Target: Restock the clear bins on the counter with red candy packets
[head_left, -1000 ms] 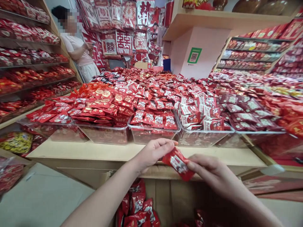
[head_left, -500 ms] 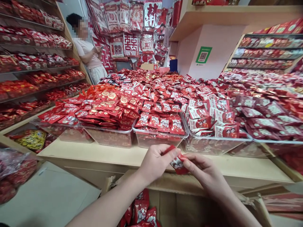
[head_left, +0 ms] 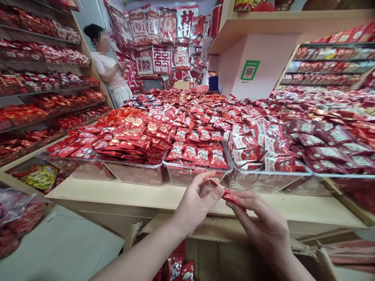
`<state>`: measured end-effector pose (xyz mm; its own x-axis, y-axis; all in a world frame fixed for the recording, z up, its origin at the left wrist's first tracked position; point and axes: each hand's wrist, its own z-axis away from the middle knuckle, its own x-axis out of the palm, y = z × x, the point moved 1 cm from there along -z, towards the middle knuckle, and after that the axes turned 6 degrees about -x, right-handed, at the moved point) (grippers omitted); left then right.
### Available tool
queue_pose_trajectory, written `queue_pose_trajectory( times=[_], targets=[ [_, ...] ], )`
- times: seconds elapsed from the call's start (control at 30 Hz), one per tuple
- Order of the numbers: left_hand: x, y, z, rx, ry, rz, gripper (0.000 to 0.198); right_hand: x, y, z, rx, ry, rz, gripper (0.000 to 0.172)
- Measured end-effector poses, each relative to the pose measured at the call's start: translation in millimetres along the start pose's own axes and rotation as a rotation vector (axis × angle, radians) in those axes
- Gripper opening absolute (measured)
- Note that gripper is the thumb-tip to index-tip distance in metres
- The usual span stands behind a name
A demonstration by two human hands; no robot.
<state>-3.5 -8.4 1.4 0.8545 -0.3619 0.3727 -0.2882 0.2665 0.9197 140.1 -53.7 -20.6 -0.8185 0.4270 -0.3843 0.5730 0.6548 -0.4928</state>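
Note:
Between my two hands is one small red candy packet (head_left: 227,194), seen nearly edge-on. My left hand (head_left: 199,201) pinches its left end between thumb and fingers. Its right end is gripped by my right hand (head_left: 259,210), whose fingers hide part of it. Just beyond my hands stands a clear plastic bin (head_left: 193,171) heaped with red packets (head_left: 202,155) printed with cartoon figures. Below my arms, an open cardboard box (head_left: 216,257) has several loose red packets (head_left: 178,267) lying at its left side.
More bins run along the wooden counter (head_left: 117,195), including white-and-red packets (head_left: 249,144) and dark red packets (head_left: 331,148). Shelves (head_left: 43,93) of packets line the left. A person (head_left: 113,74) stands at the back left. A grey-green board (head_left: 64,238) lies at lower left.
The packet has turned from showing its printed face to nearly edge-on. My right hand has rotated and shifted slightly right; both hands still hold the packet.

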Motion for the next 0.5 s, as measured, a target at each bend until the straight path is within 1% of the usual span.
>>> queue_pose_trajectory(
  times=[0.07, 0.1, 0.13, 0.17, 0.2, 0.27, 0.33, 0.4, 0.43, 0.5],
  targets=[
    [3.2, -0.6, 2.5, -0.107, -0.023, 0.147, 0.046, 1.4, -3.2, -0.3, -0.186, -0.014, 0.153, 0.026],
    [4.4, 0.1, 3.8, -0.137, -0.032, 0.189, 0.049, 2.0, -5.0, -0.6, -0.239, -0.04, 0.19, 0.031],
    [5.1, 1.3, 4.7, -0.146, -0.035, 0.212, 0.052, 2.4, -6.5, -0.9, -0.265, -0.075, 0.207, 0.033],
    [5.2, 2.8, 5.3, -0.137, -0.037, 0.222, 0.055, 2.4, -7.7, -1.1, -0.255, -0.104, 0.201, 0.035],
    [4.9, 4.4, 5.5, -0.121, -0.036, 0.226, 0.059, 2.0, -8.5, -1.3, -0.215, -0.113, 0.177, 0.035],
    [3.5, 6.9, 5.0, -0.096, -0.041, 0.228, 0.065, 1.0, -8.1, -1.1, -0.063, -0.094, 0.073, 0.038],
    [1.7, 7.7, 3.7, -0.065, -0.043, 0.221, 0.068, 1.1, -6.0, 0.1, 0.101, -0.039, -0.08, 0.044],
    [0.4, 6.9, 2.4, -0.018, -0.042, 0.194, 0.069, 2.9, -3.4, 1.2, 0.224, 0.02, -0.26, 0.049],
    [0.3, 5.9, 1.9, -0.004, -0.052, 0.176, 0.067, 4.1, -2.1, 1.4, 0.278, 0.049, -0.35, 0.048],
    [1.0, 3.5, 1.3, 0.006, -0.085, 0.135, 0.06, 6.2, 0.4, 1.2, 0.391, 0.101, -0.481, 0.041]
  ],
)
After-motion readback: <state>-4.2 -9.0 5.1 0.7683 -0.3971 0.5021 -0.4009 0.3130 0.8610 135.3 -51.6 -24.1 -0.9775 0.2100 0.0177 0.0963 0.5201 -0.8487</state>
